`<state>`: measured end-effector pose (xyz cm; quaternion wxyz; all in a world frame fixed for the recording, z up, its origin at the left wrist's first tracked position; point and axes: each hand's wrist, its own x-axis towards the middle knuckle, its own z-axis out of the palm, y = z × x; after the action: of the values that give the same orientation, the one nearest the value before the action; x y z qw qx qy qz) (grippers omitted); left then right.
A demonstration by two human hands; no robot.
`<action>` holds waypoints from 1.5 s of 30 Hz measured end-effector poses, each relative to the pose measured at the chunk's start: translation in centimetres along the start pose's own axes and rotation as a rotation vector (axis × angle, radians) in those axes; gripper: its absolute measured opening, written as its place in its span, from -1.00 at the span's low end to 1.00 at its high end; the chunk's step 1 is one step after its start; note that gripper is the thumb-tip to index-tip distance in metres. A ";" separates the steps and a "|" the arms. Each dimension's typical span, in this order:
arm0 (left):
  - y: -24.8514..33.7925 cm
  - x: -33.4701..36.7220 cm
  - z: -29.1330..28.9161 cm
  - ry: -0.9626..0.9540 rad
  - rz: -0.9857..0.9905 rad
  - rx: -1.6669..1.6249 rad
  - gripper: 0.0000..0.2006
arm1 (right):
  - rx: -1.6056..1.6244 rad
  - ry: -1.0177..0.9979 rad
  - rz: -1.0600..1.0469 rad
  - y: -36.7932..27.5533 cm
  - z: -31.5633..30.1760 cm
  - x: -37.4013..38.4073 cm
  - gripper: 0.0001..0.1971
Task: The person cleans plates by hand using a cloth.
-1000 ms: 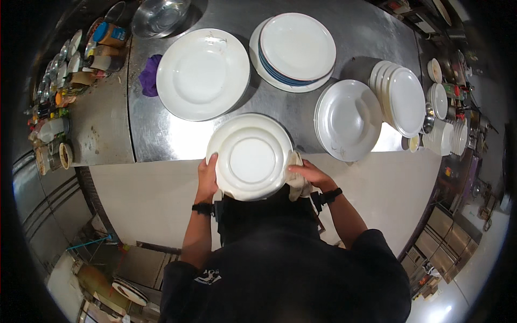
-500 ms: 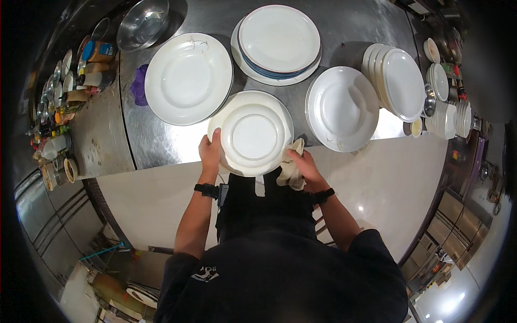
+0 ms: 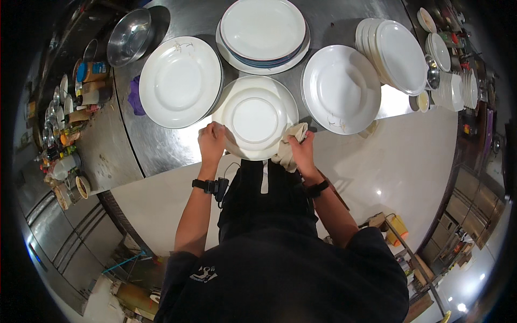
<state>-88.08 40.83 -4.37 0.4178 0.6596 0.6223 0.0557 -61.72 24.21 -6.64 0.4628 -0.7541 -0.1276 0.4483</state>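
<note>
A white round plate (image 3: pixel 254 119) with a raised ring around its middle is at the counter's near edge, in front of my body. At its left rim, my left hand (image 3: pixel 212 141) has its fingers curled closed on the edge. My right hand (image 3: pixel 303 152) is closed on a crumpled beige cloth (image 3: pixel 286 148), which presses against the plate's lower right rim. Left of this plate lies a stack of large white plates (image 3: pixel 179 82) with a small floral mark; a similar white plate stack (image 3: pixel 341 89) lies to its right.
Beyond stand stacked oval plates (image 3: pixel 263 28) with blue-edged ones beneath. A leaning row of white plates (image 3: pixel 401 56) is at the right. A metal bowl (image 3: pixel 129 37) and purple cloth (image 3: pixel 135 96) lie left on the steel counter (image 3: pixel 161 148). Bottles and jars (image 3: pixel 91 83) line the far left.
The view has shifted, so the side stacks sit differently in the picture. My left fingers have curled in more at the plate's rim. The cloth stays in my right hand at the plate's edge.
</note>
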 end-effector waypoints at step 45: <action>10.5 1.4 6.3 0.187 0.739 0.486 -0.45 | -0.511 0.006 -0.598 -8.0 3.0 3.4 -0.55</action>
<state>-75.89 40.34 -2.51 0.1450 0.9086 0.3751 0.1126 -60.36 32.32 -2.58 0.3705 -0.7759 -0.4478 0.2452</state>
